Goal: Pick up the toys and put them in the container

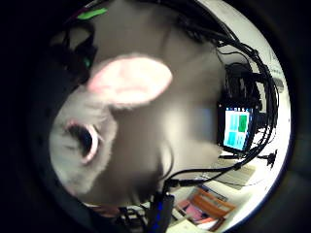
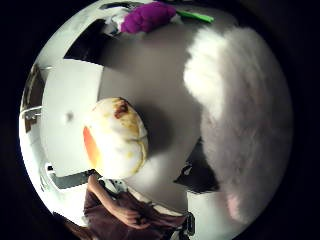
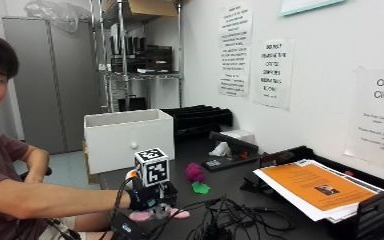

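Note:
My gloved right hand (image 3: 151, 198) sits on top of a grey plush mouse (image 3: 159, 214) with pink ears at the dark table's near edge, its fingers curled down around the toy. The mouse's pink ear (image 1: 129, 80) and grey fur (image 2: 240, 125) fill the palm views. A round white and orange toy (image 2: 115, 137) lies on the table just beyond the hand, towards the container. Farther right stands a purple toy (image 3: 193, 171) with a green base. The white box container (image 3: 129, 140) is open-topped and stands at the table's far left end.
A tangle of black cables (image 3: 225, 215) lies right of the hand. A black tray with orange and white papers (image 3: 318, 187) sits at the right. Black stacked trays (image 3: 198, 117) and small items line the wall.

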Tool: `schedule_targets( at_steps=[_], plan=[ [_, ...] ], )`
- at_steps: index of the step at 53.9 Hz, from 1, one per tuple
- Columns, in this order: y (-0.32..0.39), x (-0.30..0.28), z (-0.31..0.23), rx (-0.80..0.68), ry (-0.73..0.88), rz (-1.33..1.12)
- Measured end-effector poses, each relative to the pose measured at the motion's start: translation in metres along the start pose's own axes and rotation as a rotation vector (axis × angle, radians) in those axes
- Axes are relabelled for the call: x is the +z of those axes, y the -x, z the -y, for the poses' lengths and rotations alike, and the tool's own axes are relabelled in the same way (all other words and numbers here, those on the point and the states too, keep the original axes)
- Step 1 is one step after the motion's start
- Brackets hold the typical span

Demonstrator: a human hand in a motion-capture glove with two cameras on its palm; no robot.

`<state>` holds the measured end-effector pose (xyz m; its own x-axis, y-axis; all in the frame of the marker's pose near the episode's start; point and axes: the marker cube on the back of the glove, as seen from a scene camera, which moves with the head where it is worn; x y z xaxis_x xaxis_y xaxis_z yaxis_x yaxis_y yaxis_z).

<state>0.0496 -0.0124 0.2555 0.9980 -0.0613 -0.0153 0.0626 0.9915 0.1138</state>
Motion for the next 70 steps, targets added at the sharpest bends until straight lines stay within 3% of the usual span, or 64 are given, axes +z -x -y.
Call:
schedule_targets(
  at_steps=[6,19,26,48,59,70],
  plan=[
    [0.004,-0.003,0.005,0.019,0.009,-0.021],
    [0.010,-0.015,0.005,0.072,0.446,0.068],
    [0.024,-0.046,0.007,0.050,0.520,-0.011],
    [0.092,-0.262,0.031,-0.049,0.164,-0.148],
    [0.200,-0.373,0.043,-0.202,-0.080,-0.139],
    [0.331,-0.403,0.053,-0.379,-0.205,-0.109]
  ],
)
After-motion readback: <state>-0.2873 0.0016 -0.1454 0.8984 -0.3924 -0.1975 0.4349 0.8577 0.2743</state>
